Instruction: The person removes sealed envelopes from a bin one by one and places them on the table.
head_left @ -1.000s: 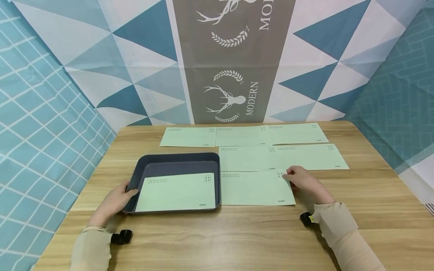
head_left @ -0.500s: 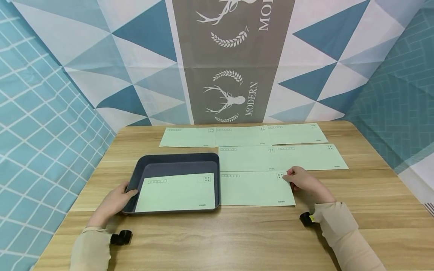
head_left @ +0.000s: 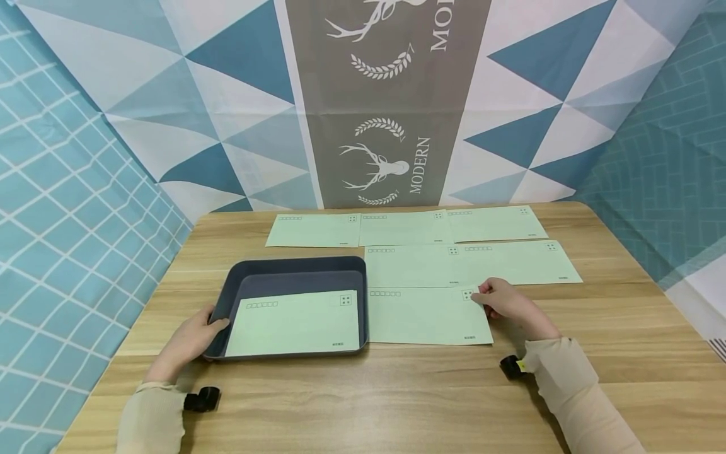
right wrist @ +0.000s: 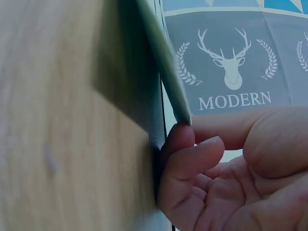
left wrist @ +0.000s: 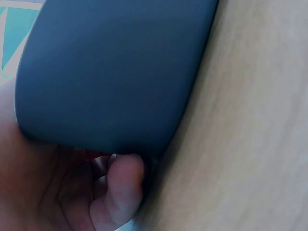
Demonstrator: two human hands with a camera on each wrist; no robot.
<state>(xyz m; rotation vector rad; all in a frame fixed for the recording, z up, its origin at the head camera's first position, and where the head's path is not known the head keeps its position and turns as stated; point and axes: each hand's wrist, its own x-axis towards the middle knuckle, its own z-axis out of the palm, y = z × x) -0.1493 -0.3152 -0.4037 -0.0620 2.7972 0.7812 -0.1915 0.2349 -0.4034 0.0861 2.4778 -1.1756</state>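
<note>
A dark grey tray (head_left: 309, 265) lies at the left of the table, with a pale green envelope (head_left: 295, 325) inside it. My left hand (head_left: 187, 337) grips the tray's left wall, thumb over the rim; in the left wrist view the curled fingers sit under the tray's outer side (left wrist: 110, 77). To the tray's right lies another pale green envelope (head_left: 425, 318). My right hand (head_left: 507, 304) pinches its upper right edge. In the right wrist view, thumb and finger hold the envelope's edge (right wrist: 166, 62), which is tilted up from the wood.
Behind lie more pale green envelopes: two in a middle row, such as the right one (head_left: 516, 265), and three along the back, such as the left one (head_left: 314, 230). The wooden table (head_left: 363, 403) meets a patterned cloth backdrop (head_left: 380, 126).
The view shifts very slightly. Both hands, the tray and the envelopes stay practically in place, the right hand still pinching the same envelope.
</note>
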